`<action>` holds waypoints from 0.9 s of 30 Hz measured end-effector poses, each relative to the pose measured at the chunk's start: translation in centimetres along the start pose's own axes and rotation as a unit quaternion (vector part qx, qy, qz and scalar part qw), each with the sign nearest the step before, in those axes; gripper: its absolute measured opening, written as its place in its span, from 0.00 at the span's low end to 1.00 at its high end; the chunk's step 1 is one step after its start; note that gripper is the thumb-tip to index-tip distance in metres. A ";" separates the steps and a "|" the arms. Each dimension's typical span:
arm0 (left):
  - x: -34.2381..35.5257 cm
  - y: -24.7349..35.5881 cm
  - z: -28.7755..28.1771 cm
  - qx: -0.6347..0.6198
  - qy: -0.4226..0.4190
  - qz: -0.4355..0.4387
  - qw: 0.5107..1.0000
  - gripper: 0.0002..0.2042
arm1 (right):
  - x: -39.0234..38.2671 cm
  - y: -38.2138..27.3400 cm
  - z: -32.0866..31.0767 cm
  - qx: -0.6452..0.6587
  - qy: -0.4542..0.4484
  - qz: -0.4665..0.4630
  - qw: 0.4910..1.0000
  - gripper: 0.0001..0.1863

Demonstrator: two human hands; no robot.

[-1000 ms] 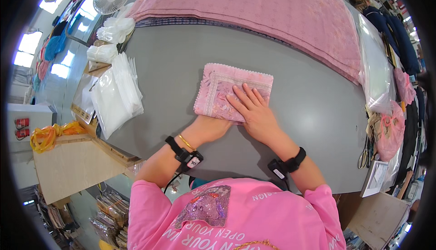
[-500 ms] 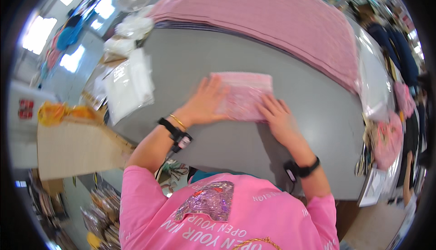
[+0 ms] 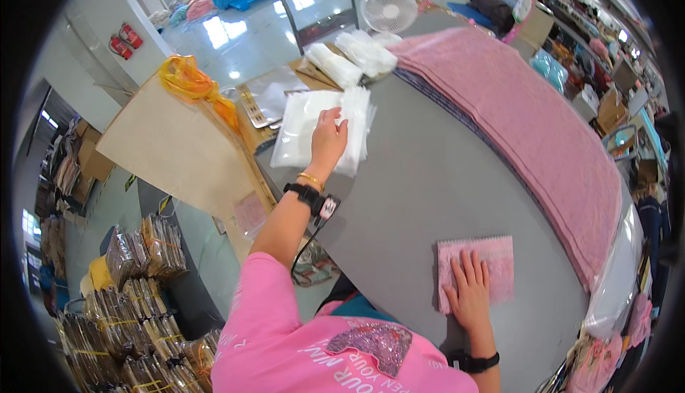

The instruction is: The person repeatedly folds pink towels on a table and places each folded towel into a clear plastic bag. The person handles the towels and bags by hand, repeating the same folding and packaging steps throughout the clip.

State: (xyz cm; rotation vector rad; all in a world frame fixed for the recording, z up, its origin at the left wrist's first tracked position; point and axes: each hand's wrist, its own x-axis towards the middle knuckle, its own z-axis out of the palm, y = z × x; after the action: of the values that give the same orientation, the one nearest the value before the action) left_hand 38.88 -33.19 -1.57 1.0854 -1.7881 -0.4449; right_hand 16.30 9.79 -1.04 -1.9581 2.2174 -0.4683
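Towel: the small folded pink towel (image 3: 477, 269) lies flat on the grey table (image 3: 421, 179), near your edge, on your right side.
Right hand: your right hand (image 3: 469, 293) lies flat on the towel with the fingers spread out. It presses down and does not grab anything.
Bags: a stack of clear plastic bags (image 3: 314, 130) sits at the far left part of the table, well apart from the towel.
Left hand: your left hand (image 3: 329, 139) is stretched out to the bags. The fingers are on the top bag, near its right edge. You cannot tell if they pinch it or just touch it.
Wrists: you wear a black band on each wrist, and a gold bracelet (image 3: 310, 178) on the left one.
Big pile: a long pile of pink towels (image 3: 528, 129) runs along the far side of the table, close to the small towel.
More bags: two more bundles of bags (image 3: 349, 57) lie behind the stack.
Fan: a white fan (image 3: 389, 9) stands past them.
Board: a brown cardboard sheet (image 3: 175, 150) with an orange bag (image 3: 193, 82) on it is left of the table.
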 end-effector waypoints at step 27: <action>2.8 2.8 -6.3 0.074 -0.070 0.103 0.989 0.05 | 2.8 -1.4 -4.8 -0.070 0.185 -0.118 0.973 0.19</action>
State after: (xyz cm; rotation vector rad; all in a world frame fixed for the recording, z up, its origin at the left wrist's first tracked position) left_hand 42.58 -33.00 4.92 0.9761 -2.0607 -0.2714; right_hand 15.72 7.58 4.20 -2.3946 2.2846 -0.7863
